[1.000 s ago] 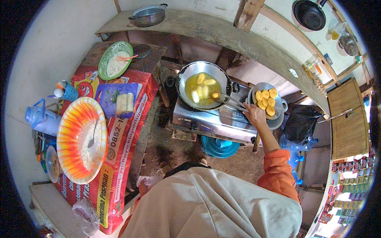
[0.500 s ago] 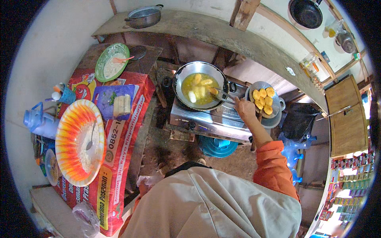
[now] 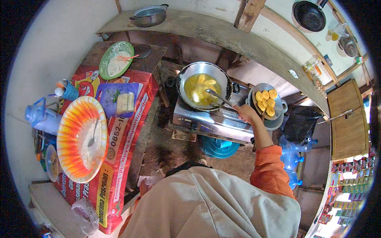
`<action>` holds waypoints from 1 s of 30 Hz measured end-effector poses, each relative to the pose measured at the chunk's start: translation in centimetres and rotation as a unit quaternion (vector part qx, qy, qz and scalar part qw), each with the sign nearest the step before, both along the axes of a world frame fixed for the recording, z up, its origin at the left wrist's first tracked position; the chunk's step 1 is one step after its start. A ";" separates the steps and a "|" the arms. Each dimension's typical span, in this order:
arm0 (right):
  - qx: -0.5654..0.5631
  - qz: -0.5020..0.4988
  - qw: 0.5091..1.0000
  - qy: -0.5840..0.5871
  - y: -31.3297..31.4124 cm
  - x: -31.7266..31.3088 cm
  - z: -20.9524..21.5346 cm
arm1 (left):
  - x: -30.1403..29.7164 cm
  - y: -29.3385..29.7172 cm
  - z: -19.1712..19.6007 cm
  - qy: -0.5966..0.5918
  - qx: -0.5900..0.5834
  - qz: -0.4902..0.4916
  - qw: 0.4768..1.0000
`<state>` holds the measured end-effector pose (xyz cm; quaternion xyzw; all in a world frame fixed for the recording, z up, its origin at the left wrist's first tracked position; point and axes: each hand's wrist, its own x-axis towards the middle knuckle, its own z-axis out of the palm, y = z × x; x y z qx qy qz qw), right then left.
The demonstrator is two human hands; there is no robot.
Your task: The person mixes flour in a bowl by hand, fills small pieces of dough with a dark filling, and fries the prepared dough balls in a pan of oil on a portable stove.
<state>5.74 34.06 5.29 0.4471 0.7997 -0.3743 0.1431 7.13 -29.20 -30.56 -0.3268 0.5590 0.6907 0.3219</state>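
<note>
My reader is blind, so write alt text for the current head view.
A person's right hand holds metal tongs at a wok of yellow oil with frying food, on a steel stove. Golden fried pieces lie to the wok's right; on the left, a red-covered table bears a green bowl and an orange bowl.

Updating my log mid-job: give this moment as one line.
right hand: gripping metal tongs | tongs: spread over wok | wok: oil, frying pieces | left hand: partly hidden, grip unclear
</note>
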 end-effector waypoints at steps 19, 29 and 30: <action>-0.230 -0.209 0.934 0.178 -1.7 0.4 -7.7 | 1.2 -2.2 -1.6 0.119 -0.142 -0.128 0.974; -0.154 -0.200 0.956 0.150 -1.3 1.0 -8.9 | 0.4 -2.9 -4.7 0.036 0.056 0.021 0.998; -0.126 -0.183 0.957 0.187 -1.8 1.1 -8.3 | 0.5 -2.9 -4.7 0.054 0.054 0.003 0.997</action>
